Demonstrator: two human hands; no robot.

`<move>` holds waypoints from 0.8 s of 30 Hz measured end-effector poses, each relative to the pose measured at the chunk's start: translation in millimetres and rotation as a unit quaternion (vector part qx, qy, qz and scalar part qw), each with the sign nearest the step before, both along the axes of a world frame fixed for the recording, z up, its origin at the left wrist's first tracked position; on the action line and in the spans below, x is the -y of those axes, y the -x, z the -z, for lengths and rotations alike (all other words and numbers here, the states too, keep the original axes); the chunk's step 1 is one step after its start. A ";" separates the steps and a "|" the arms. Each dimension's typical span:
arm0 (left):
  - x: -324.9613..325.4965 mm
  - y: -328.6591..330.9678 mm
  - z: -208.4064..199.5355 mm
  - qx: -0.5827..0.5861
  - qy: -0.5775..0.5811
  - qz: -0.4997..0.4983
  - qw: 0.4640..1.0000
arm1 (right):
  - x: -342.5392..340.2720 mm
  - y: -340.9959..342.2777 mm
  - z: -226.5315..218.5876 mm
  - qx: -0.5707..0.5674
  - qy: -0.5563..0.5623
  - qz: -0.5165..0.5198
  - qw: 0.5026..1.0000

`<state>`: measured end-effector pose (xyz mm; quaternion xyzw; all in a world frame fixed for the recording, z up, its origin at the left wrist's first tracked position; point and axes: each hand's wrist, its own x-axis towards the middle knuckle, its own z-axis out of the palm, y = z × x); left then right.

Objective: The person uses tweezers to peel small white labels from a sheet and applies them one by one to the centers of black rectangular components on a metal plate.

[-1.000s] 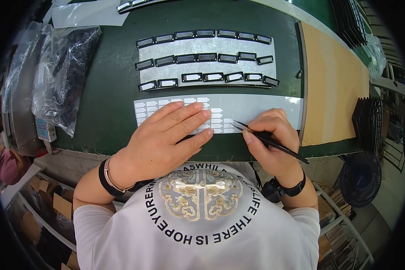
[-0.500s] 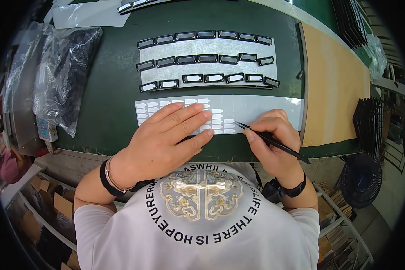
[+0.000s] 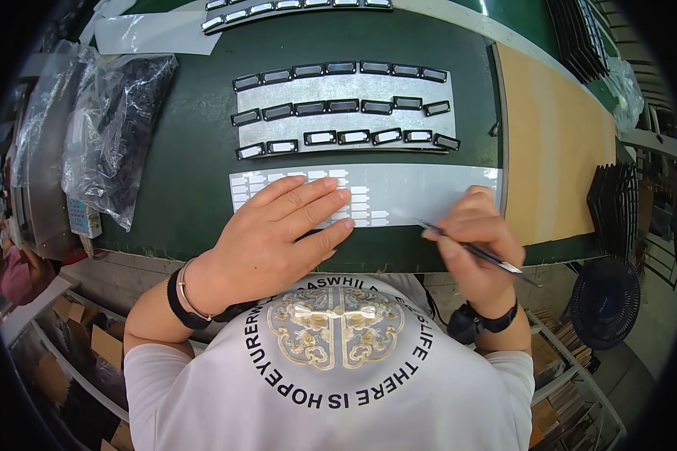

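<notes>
A backing sheet [image 3: 436, 184] with columns of small white stickers [image 3: 359, 198] lies along the table's near edge. My left hand [image 3: 286, 222] rests flat over its left part, fingers outstretched, covering some of the stickers. In my right hand [image 3: 480, 237] is a pair of dark tweezers [image 3: 478, 252], pinched between thumb and fingers above the sheet's bare right side. The tip points left; a faint pale blur there may be a sticker, too smeared to be sure. Beyond the sheet, small black rectangular frames [image 3: 341, 106] sit in three rows on a pale metallic board [image 3: 346, 86]. Several front-row frames show white insets [image 3: 353, 137].
Another board of black frames [image 3: 262, 9] stands at the far edge. Plastic bags with dark contents [image 3: 116, 128] lie at left, beside a keypad device [image 3: 84, 218]. At right are a tan cardboard sheet [image 3: 549, 150], stacked black parts [image 3: 613, 203] and a fan [image 3: 605, 304].
My right hand has drawn the tweezers to the right, away from the stickers. The top sticker of the rightmost short column is gone from its spot. My left hand stays put.
</notes>
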<state>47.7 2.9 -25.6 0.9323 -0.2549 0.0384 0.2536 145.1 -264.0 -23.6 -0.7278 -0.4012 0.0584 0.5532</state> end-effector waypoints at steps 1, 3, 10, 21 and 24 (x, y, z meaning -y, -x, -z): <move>-0.3 -1.9 -3.1 -0.011 0.006 0.003 1.000 | 5.0 -4.1 -1.8 -0.036 -0.044 0.014 0.998; -0.6 -6.6 -10.8 -0.031 0.017 0.008 0.999 | 14.5 -13.1 -5.5 -0.108 -0.131 0.041 0.985; 16.7 -52.0 -36.3 0.073 0.045 -0.006 0.996 | 23.3 -58.7 -8.3 -0.287 -0.128 0.133 0.940; 63.1 -108.7 -13.9 0.133 -0.006 -0.058 0.989 | 20.5 -53.5 -4.3 -0.304 -0.135 0.145 0.932; 65.2 -111.9 -8.5 0.159 -0.002 -0.071 0.985 | 21.0 -52.1 -4.7 -0.306 -0.122 0.140 0.934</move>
